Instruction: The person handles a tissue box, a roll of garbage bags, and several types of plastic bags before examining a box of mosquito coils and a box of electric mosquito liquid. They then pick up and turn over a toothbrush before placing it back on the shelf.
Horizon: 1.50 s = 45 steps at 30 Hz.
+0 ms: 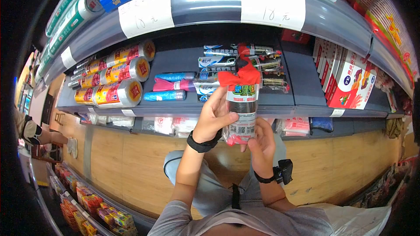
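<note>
Head view: I had the packet (242, 105) upright in front of the shelf (175, 61), its lower half past the front lip in view. Left hand (215, 116) gripped it, thumb across the face, fingers mostly hidden behind. Right hand (263, 145) had bent fingers at the lower right corner; couldn't tell if gripping or just propping. Red top overlapped the small packs (216, 63); depth gap unreadable. Sideways: bare shelf strip right, up to the boxes (350, 78); rolls (120, 87) well left. Upper shelf edge (205, 6) capped the bay. Floor (323, 166) showed below.
</note>
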{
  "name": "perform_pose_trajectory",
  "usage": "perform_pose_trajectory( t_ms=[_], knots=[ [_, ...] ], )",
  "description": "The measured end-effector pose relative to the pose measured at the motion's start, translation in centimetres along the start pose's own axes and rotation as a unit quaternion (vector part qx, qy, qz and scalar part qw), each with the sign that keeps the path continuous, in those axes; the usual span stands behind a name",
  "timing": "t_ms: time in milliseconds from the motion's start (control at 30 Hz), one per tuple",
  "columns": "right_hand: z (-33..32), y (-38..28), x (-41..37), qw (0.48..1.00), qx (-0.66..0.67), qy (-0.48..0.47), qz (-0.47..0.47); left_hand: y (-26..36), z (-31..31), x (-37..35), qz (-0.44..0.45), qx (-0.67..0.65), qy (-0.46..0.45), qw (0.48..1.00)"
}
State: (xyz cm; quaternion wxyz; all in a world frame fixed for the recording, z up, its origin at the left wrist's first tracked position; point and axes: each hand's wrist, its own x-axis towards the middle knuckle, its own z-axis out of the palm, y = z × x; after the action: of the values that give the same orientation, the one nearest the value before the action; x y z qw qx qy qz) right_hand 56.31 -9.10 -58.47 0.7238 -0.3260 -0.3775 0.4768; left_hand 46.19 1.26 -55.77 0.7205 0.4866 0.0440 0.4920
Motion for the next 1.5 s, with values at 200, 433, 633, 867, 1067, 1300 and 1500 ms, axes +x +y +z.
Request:
perform_pose_trajectory(
  t_ms=[200,433,633,867,1067,1300,1500],
  knots=[
    [-0.3,0.0,0.0,1.0,0.003,-0.013,0.0,0.3,0.1,0.1,-0.017,-0.006,-0.022,1.0],
    [-0.2,-0.3,0.3,0.99,0.109,-0.032,0.083,-0.3,-0.3,0.0,-0.018,-0.02,-0.043,0.999],
    [-1.0,-0.4,0.7,0.988,0.087,-0.024,0.122,-0.3,-0.6,-0.3,-0.014,-0.022,-0.058,0.998],
    [-3.5,-0.9,1.2,0.986,0.105,-0.052,0.117,-0.1,-0.4,-0.1,-0.124,0.038,-0.058,0.99],
    [-7.8,-4.9,3.5,0.971,-0.226,-0.062,-0.052,-0.6,-0.9,0.1,-0.135,0.145,-0.07,0.978],
    [-9.5,-7.5,7.8,0.776,-0.594,-0.1,-0.185,0.7,-1.4,0.4,-0.028,0.141,0.101,0.985],
    [-10.9,-6.4,9.6,0.762,-0.603,-0.153,-0.178,2.2,-4.6,0.3,0.051,0.388,0.208,0.896]
  ],
)
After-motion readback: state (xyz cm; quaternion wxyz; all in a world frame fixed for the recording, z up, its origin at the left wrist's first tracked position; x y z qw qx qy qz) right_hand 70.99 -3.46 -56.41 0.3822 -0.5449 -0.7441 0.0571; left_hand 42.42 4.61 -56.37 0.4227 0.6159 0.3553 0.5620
